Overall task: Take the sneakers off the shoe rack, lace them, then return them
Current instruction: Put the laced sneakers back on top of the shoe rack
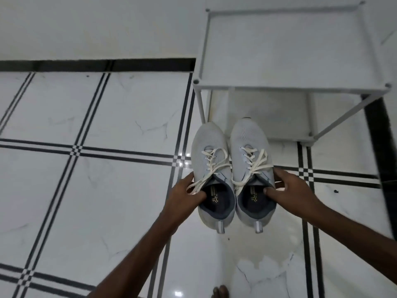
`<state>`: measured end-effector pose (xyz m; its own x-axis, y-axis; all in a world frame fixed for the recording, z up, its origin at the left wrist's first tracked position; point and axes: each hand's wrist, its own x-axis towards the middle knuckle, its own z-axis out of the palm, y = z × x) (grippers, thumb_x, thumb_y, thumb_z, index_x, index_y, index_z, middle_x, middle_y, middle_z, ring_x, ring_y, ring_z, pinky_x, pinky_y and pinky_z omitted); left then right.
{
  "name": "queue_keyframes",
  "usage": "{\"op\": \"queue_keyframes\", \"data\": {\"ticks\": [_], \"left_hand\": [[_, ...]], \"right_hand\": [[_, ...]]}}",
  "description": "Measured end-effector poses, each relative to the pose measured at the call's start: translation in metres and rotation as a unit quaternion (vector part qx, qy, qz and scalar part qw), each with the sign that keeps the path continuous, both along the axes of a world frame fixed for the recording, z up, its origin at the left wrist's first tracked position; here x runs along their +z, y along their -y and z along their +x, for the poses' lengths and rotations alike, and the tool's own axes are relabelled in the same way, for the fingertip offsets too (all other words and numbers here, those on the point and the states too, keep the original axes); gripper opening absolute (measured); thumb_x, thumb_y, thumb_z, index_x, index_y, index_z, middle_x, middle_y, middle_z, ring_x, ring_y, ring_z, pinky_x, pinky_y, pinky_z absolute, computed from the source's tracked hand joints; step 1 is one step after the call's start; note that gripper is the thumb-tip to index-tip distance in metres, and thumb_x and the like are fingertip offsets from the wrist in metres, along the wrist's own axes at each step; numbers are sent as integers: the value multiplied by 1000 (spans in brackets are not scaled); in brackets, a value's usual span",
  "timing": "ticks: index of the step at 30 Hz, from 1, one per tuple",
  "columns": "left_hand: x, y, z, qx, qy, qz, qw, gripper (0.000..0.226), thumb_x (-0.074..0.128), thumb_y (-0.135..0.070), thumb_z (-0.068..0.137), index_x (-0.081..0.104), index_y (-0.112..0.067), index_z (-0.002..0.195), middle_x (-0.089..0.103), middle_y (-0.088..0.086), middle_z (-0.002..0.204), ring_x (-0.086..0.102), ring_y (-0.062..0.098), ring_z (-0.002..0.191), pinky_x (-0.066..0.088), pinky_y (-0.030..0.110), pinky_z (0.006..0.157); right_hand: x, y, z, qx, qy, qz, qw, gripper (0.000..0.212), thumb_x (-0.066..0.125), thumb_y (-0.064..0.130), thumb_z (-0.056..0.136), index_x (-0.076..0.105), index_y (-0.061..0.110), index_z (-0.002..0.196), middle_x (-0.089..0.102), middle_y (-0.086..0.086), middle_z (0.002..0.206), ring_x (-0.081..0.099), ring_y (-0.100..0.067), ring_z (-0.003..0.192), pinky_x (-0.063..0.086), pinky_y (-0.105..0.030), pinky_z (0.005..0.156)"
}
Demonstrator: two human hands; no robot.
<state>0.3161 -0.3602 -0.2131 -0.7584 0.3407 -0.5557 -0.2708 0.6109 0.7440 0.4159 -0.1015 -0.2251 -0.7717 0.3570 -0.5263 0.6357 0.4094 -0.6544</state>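
Two sneakers (232,168) held | L hand (182,198) grips one, R hand (294,190) other | fingertips hidden inside collars

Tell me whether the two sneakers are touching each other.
Touching. The head view shows the left sneaker and right sneaker pressed side by side, with no floor visible between them around mid-length.

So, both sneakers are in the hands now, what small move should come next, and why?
Probably carry the pair forward and set it on the shoe rack's lower shelf. The left hand and right hand each grip a sneaker by its collar; laces look threaded, ends loose, toes pointing at the rack.
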Motion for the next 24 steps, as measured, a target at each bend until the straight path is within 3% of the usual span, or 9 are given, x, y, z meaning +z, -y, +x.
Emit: {"op": "queue_keyframes", "data": {"ticks": [2, 6, 10, 13, 17, 21, 24], "left_hand": [[56, -2, -10, 4, -18, 5, 1000, 24, 63, -13, 76, 67, -27, 95, 69, 2, 82, 57, 5, 68, 46, 19, 62], [164, -11, -25, 1, -59, 31, 998, 27, 61, -18, 75, 65, -25, 101, 69, 3, 86, 57, 10, 72, 45, 26, 68], [262, -27, -44, -15, -100, 64, 993, 33, 59, -24, 71, 65, -25, 103, 71, 8, 90, 65, 29, 84, 53, 42, 73], [323, -45, -59, -16, -119, 73, 990, 29, 59, -22, 73, 65, -25, 102, 70, 9, 91, 63, 33, 90, 53, 49, 81], [388, -79, -86, -20, -141, 88, 986, 27, 60, -22, 74, 67, -26, 100, 71, 5, 90, 65, 29, 90, 54, 45, 81], [417, -121, -120, -30, -145, 96, 984, 25, 61, -18, 77, 68, -27, 100, 72, 1, 89, 62, 12, 78, 49, 29, 71], [418, -158, -149, -39, -143, 99, 984, 25, 61, -18, 77, 68, -25, 100, 71, -1, 88, 60, 8, 75, 46, 24, 70]], "right_hand": [[60, 0, -7, -8, -16, 8, 1000, 41, 71, 17, 79, 64, 26, 118, 72, 4, 104, 67, -15, 95, 53, -33, 79], [177, -4, -20, -23, -41, 16, 999, 41, 71, 17, 81, 62, 27, 120, 68, 5, 106, 63, -17, 97, 45, -30, 81], [276, -20, -38, -42, -72, 26, 996, 47, 73, 18, 80, 61, 27, 124, 70, 2, 109, 64, -20, 102, 50, -36, 90], [335, -35, -52, -66, -92, 14, 994, 49, 72, 16, 80, 61, 27, 126, 71, 1, 111, 66, -19, 102, 53, -38, 92], [393, -62, -68, -100, -107, 5, 989, 48, 72, 20, 79, 62, 25, 125, 71, -1, 111, 68, -21, 98, 55, -44, 91], [410, -96, -90, -130, -112, -4, 985, 54, 67, 36, 68, 63, 31, 122, 72, 2, 109, 69, -20, 97, 56, -48, 90], [408, -130, -115, -143, -113, -10, 983, 46, 70, 27, 74, 64, 27, 119, 72, -1, 106, 69, -23, 96, 56, -50, 91]]}}
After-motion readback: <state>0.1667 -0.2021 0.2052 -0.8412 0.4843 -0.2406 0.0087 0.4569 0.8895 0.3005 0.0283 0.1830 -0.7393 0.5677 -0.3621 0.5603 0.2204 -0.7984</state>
